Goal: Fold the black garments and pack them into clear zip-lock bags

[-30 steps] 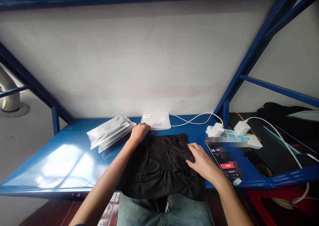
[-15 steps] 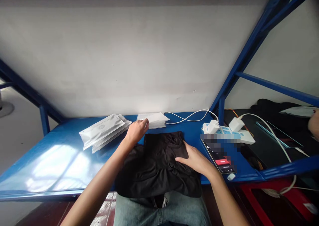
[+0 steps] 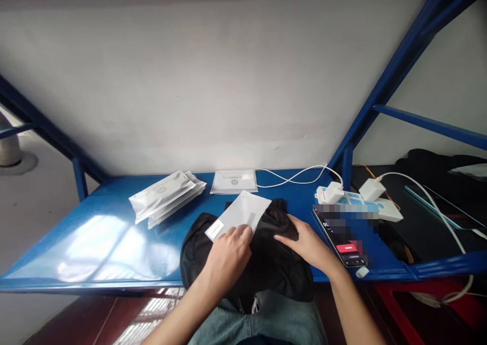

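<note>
My left hand point(image 3: 230, 253) is closed on the near edge of a flat white plastic bag point(image 3: 239, 210), which it holds above a black garment point(image 3: 274, 269). A small label shows at the bag's left corner. The dark cloth lies bunched across the table's front edge and over my lap. At its right side, my right hand point(image 3: 304, 238) rests with thumb and fingers apart, gripping a fold of the garment. Behind, near the wall, sits a stack of flat printed white bags point(image 3: 233, 181).
Several filled white packages point(image 3: 163, 198) are piled on the blue table point(image 3: 95, 223) to the left. On the right are a phone point(image 3: 337, 238), a white power strip point(image 3: 353, 200) with chargers, and white cables. Blue metal posts point(image 3: 347, 170) frame the table.
My left hand has taken a white bag from the stack at the back and brought it toward me over the black garment. My right hand has stayed on the garment.
</note>
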A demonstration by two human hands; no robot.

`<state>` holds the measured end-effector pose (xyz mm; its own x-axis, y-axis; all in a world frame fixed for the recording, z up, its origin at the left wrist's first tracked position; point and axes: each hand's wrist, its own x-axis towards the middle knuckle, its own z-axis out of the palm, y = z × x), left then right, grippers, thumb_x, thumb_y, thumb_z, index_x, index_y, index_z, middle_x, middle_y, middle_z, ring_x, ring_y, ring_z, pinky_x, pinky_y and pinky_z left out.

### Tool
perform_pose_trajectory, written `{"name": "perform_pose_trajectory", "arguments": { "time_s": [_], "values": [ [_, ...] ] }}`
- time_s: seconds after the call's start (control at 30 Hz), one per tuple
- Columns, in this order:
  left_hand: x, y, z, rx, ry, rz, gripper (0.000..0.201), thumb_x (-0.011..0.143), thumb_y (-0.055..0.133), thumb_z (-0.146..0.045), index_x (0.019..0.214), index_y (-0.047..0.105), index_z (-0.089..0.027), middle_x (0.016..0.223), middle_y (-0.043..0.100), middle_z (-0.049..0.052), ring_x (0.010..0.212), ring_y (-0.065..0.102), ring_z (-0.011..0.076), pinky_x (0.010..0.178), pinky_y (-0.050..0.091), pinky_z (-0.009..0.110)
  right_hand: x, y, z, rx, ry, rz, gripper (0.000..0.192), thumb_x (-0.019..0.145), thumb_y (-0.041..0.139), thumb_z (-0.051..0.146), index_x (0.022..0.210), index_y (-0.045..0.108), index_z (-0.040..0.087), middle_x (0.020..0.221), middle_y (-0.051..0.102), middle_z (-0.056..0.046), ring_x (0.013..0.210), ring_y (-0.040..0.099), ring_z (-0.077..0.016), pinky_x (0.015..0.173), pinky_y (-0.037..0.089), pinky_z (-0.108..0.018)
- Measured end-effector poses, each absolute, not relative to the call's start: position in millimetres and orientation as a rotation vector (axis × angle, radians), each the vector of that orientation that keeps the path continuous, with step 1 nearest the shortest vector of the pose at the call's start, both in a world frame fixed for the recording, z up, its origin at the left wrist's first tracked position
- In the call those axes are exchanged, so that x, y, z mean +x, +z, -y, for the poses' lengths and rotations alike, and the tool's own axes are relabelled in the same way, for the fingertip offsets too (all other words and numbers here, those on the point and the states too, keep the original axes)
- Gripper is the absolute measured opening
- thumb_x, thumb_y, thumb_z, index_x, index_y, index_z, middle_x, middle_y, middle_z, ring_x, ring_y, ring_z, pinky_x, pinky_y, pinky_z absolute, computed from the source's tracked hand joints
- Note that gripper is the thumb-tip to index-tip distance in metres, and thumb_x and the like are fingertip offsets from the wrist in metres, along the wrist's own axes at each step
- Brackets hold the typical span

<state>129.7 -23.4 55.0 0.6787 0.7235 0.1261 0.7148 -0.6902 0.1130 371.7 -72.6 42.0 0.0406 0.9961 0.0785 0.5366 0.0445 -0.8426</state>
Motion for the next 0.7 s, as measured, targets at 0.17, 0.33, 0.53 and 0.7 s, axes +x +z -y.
{"name": "perform_pose_trajectory", "arguments": {
  "time_s": [0.17,0.33,0.53,0.7],
  "values": [
    [135,11,31,2.659,0.415,-1.303,0.019,0.093,0.054,-0.016,0.111,0.057,-0.022,0.108,0.065,0.009,0.101,0.063,0.0267,0.078,0.052,0.034,377,28,72,-1.684,0.863,1.574,0.064,0.087,0.071,0.041,0.146,0.049,0.025,0.142,0.065,-0.012,0.132,0.062,-0.0302,0.111,0.049,-0.049],
    [131,7,29,2.526,0.568,-1.311,0.01,0.102,0.051,-0.028,0.107,0.059,-0.024,0.099,0.068,0.005,0.094,0.064,0.0237,0.078,0.049,0.033,379,26,74,-1.703,0.821,1.597,0.059,0.09,0.067,0.048,0.143,0.055,0.024,0.14,0.067,-0.012,0.13,0.063,-0.0316,0.11,0.05,-0.05],
    [132,5,28,2.525,0.56,-1.296,0.009,0.099,0.058,-0.031,0.102,0.062,-0.024,0.092,0.071,0.005,0.09,0.064,0.0248,0.071,0.045,0.032,375,40,85,-1.606,0.746,1.416,0.059,0.09,0.069,0.049,0.143,0.056,0.027,0.14,0.067,-0.01,0.131,0.063,-0.0301,0.113,0.049,-0.048],
    [132,6,28,2.55,0.566,-1.276,0.012,0.103,0.05,-0.027,0.1,0.062,-0.024,0.091,0.071,0.005,0.088,0.063,0.0243,0.071,0.044,0.032,357,34,80,-1.415,0.742,1.167,0.068,0.09,0.07,0.049,0.151,0.048,0.027,0.142,0.066,-0.011,0.131,0.063,-0.0301,0.112,0.051,-0.049]
  ]
}}
